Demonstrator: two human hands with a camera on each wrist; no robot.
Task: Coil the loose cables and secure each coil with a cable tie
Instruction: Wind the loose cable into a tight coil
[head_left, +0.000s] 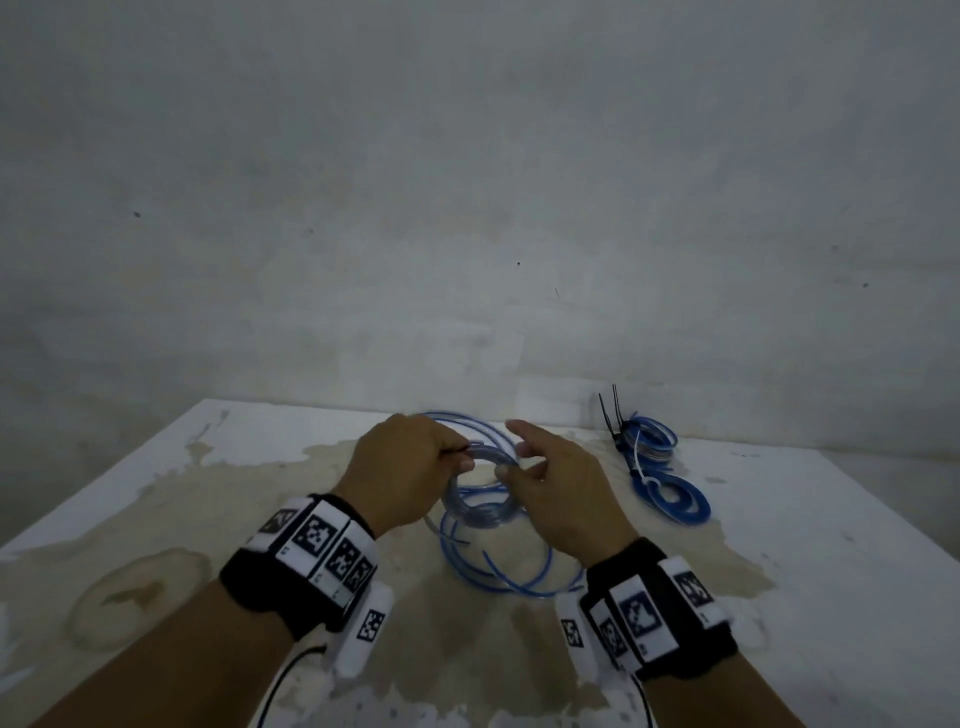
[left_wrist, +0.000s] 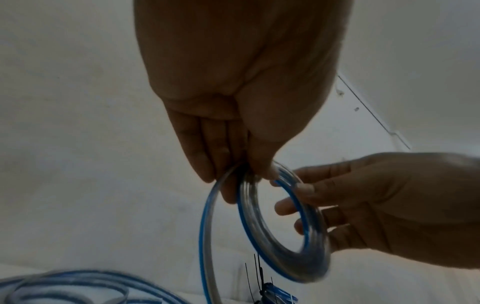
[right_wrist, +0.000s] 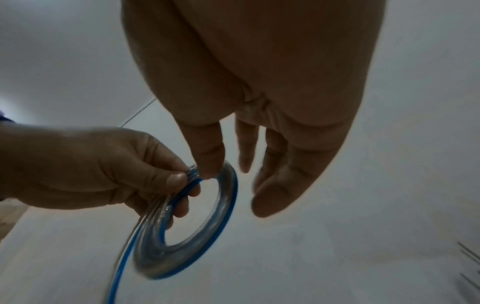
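The left hand (head_left: 402, 470) pinches the half-wound coil (head_left: 480, 488) at its top above the surface (head_left: 779, 519), evidently to keep the turns stacked. The right hand (head_left: 558, 488), fingers loosely extended, steadies the rim with its thumb, grasping nothing. Remaining loose cable (head_left: 514, 571) trails below; tied coils (head_left: 660, 467) lie well apart.

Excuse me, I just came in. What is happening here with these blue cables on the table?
A person is winding a clear-and-blue cable into a coil above the table. The left hand grips the coil at its top, and the right hand touches its far side with the thumb, fingers mostly straight. The rest of this cable lies loose below. Two finished coils, already tied, lie to the right.
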